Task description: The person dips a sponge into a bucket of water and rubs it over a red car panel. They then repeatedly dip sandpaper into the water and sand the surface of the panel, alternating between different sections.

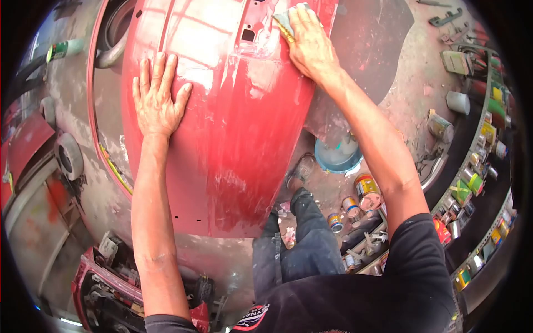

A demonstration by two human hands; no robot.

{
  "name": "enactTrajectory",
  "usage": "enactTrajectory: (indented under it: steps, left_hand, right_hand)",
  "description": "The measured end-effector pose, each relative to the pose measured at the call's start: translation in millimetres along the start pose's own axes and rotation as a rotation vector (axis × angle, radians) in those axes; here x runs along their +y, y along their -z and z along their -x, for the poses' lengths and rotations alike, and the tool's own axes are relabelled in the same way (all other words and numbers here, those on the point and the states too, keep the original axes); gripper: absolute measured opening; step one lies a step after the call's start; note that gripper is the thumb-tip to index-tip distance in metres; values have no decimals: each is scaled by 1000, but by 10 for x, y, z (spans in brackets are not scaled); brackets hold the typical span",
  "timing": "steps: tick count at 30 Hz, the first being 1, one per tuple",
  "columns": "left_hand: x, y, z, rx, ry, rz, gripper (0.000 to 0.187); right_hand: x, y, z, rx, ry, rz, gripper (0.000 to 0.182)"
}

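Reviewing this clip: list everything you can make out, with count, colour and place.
Car panel: 1, red, centre
Folded pad: 1, grey-green and yellow, under right hand
Bucket: 1, blue, floor right of panel
Floor cans: at least 3, mixed colours, below bucket
Shelving: dark, right side, crowded with containers too many to count
Tyres: at least 2, dark grey, left side
Left hand: 1, bare, flat on panel
Right hand: 1, bare, over pad at panel's right edge
Shirt: 1, black, bottom
Trousers: 1 pair, dark blue-grey, below panel
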State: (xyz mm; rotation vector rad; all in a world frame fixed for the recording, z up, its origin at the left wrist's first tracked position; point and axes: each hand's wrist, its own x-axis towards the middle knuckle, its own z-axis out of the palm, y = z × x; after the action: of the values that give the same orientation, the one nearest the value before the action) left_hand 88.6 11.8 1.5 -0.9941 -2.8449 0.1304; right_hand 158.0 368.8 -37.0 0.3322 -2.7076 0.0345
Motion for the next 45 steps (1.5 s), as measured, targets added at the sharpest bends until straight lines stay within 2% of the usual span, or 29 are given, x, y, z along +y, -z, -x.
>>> enactTrajectory:
  steps: [1,3,5,7,8,9,11,14,15,17,19,20,21,23,25,26,27,29,31,32,33,35,37,39,40,41,43,44,45]
  left_hand:
    - [-11,-14,-5,13,-1,2,69]
    - [-11,-33,14,21,-15,5,69]
    - [3,-6,-3,18,-13,3,69]
    - [11,18,-22,8,-21,5,69]
    - [3,3,-24,6,-19,-2,69]
    - [6,4,-10,4,-15,-2,69]
    - [5,-9,4,-5,-5,-4,69]
    - [15,-8,32,11,-19,13,68]
    - [2,-18,4,27,-23,13,68]
    - [-2,-6,23,15,-30,9,68]
    - [10,18,-35,17,-30,-5,68]
    - [9,15,-33,22,-30,0,68]
    - [3,13,-15,25,-27,0,68]
    - [-5,-15,5,25,-24,2,68]
    - [3,-24,15,25,-23,12,67]
    - [6,-31,25,29,-27,15,67]
    - [-13,-33,10,39,-33,13,67]
    - [-6,-5,34,28,-37,12,67]
    - [-1,15,-25,24,-30,6,67]
    - [-3,7,-28,29,-31,0,68]
    - [-3,5,-15,28,-28,1,68]
    - [-19,-14,9,14,-23,-2,68]
    - [-17,-33,30,26,-28,6,68]
    - [-23,-35,22,39,-38,12,68]
    - [-28,-28,2,36,-36,4,68]
    - [-22,-13,-14,31,-37,1,68]
    - [7,6,-14,20,-37,2,68]
    - [0,7,-23,20,-38,2,68]
    - [-7,4,-31,22,-35,2,68]
  right_hand:
    - [81,-69,-55,24,-104,-331,46]
    - [332,-297,-240,35,-300,-360,44]
    - [437,-94,-566,1,-401,-690,39]
    - [295,-366,-359,59,-208,-200,38]
    - [243,-208,-187,-186,-350,-411,43]
    - [9,-126,-33,121,-172,-101,51]
    - [-120,11,97,-137,-70,49,57]
    - [263,-311,-116,141,-230,-316,52]
    - [413,-236,-303,-50,-395,-515,45]
    - [324,-81,-508,169,-384,-739,40]
    - [166,-73,-273,-100,-512,-647,41]
    - [-49,-217,25,188,-132,-240,42]
    - [-349,-31,230,150,-135,-197,46]
    - [-425,285,229,76,-136,-337,48]
    - [-179,75,164,-38,-195,-483,48]
    - [19,99,-64,80,-242,-640,48]
    - [120,-296,-157,299,-399,-344,46]
    - [311,-55,-381,-55,-507,-678,42]
    - [99,-174,-300,-581,-576,-468,47]
    - [-180,-164,50,10,-394,-294,44]
    - [-441,-26,231,93,-311,-236,47]
    - [-740,213,646,-39,-284,-399,49]
    - [-393,107,607,18,-152,-351,60]
    - [35,-25,234,29,-343,-319,44]
    - [208,-81,55,-250,-459,-174,34]
    - [357,-213,-116,262,-449,-492,39]
    - [214,-151,-66,160,-589,-596,37]
    - [58,260,-139,-477,-720,-358,44]
    - [-98,-198,268,138,-562,-245,51]
